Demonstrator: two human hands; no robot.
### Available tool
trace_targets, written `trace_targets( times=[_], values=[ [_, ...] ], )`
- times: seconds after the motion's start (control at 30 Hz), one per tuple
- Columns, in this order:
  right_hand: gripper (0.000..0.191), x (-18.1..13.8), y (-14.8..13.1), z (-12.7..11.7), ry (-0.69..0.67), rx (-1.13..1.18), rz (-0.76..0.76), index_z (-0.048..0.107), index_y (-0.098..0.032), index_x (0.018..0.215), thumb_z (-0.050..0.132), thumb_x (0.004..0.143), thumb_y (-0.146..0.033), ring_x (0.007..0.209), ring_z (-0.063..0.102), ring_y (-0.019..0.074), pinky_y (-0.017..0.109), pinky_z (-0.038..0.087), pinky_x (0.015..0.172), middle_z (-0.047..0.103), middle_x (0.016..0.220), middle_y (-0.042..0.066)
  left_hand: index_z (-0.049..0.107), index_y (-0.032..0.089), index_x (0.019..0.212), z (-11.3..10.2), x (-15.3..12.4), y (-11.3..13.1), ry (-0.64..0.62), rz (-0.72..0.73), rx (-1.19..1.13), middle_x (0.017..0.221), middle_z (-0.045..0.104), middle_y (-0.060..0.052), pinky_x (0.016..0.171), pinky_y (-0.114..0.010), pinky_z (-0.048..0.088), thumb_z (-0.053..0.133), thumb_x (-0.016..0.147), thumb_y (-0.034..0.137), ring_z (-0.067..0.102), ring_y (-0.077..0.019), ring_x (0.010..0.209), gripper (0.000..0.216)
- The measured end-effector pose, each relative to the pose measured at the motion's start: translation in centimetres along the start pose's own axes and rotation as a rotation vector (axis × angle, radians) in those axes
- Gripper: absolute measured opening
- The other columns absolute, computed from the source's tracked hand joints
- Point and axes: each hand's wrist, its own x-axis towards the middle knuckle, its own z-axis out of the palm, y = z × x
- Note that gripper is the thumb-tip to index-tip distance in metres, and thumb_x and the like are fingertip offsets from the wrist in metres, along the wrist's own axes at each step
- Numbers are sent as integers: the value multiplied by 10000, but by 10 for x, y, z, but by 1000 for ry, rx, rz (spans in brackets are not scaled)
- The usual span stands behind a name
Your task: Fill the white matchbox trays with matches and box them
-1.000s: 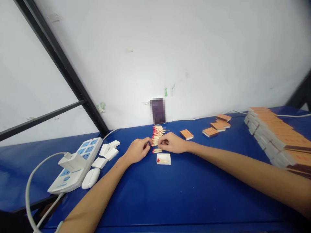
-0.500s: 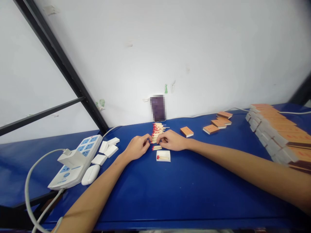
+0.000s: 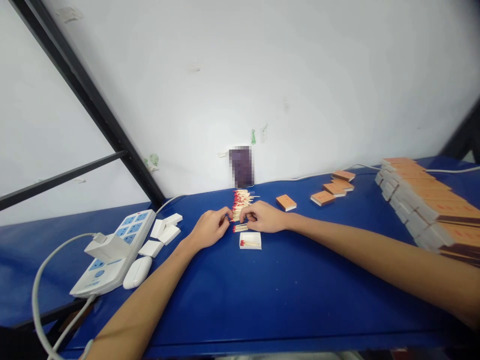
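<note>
A pile of red-headed matches lies on the blue table, heads to the left. At its near end my left hand has thumb and index finger pinched at the match heads. From the other side, my right hand is closed, its curled fingertips at the stick ends; how many matches they grip is hidden. Just below the fingers lies a small separate row of matches, partly covered by my right hand. Nearer to me sits a white matchbox tray holding several matches.
Several white matchbox trays lie left, beside a white earbud case and a power strip with cables. Orange matchboxes lie to the right, before a large stack of matchboxes. A pixelated dark rectangle stands against the wall.
The whole view has shifted slightly, so everything appears a little further left. Both hands keep nearly the same place and pose at the matches.
</note>
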Motion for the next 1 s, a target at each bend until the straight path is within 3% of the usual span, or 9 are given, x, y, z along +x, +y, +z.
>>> trace_targets(
  times=[0.43, 1.0],
  values=[
    [218, 0, 0, 0, -8, -13, 7, 678, -173, 879, 561, 706, -109, 559, 448, 84, 218, 287, 569, 509, 593, -58, 567, 201, 945, 0, 1, 1, 3, 12, -11, 587, 501, 56, 563, -229, 311, 414, 879, 164, 440, -110, 516, 171],
    [159, 0, 3, 0, 3, -7, -49, 685, -176, 874, 644, 790, -305, 553, 442, 78, 219, 290, 557, 489, 601, -57, 566, 204, 943, 0, 1, 0, -1, 19, -18, 589, 510, 54, 566, -233, 305, 415, 875, 156, 440, -112, 519, 172]
  ],
)
